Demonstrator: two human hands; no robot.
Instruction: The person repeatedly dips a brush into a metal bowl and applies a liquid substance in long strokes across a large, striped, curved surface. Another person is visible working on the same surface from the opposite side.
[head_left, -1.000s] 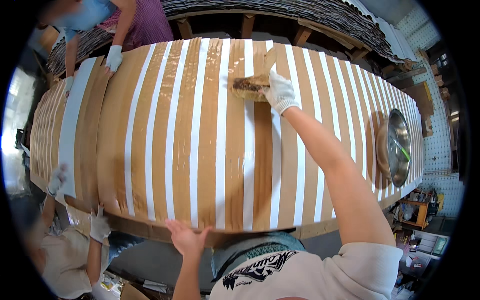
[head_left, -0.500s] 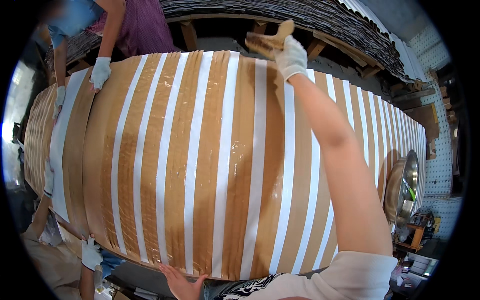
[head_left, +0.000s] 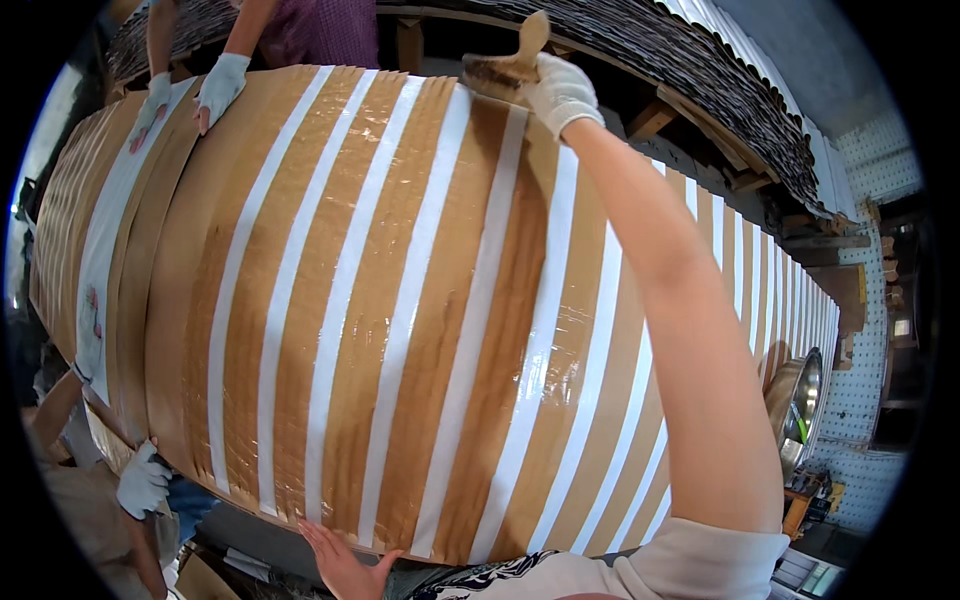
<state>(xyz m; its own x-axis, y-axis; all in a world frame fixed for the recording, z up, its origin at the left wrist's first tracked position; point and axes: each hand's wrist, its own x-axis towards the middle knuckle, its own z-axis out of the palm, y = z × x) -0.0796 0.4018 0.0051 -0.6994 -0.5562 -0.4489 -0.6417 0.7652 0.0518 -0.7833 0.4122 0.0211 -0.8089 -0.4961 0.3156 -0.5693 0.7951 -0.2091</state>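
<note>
In my right hand [head_left: 562,97], in a white glove, is a wide brush [head_left: 505,67] with a pale wooden handle. The brush is at the far edge of a long spread of overlapping brown paper sheets [head_left: 420,300] banded with white strips. Part of the sheets' surface looks wet and glossy. My left hand [head_left: 345,562] is bare, its fingers spread, at the near edge of the sheets.
Two people work at the left: gloved hands [head_left: 220,90] at the far side and a gloved hand [head_left: 143,482] at the near side touch the sheets. A metal basin [head_left: 795,410] holding something green stands at the right. Stacked sheets [head_left: 640,50] lie beyond.
The brush in my right hand has moved a little left and toward the far edge. The view has shifted, and the far person's gloved hands have moved on the sheets.
</note>
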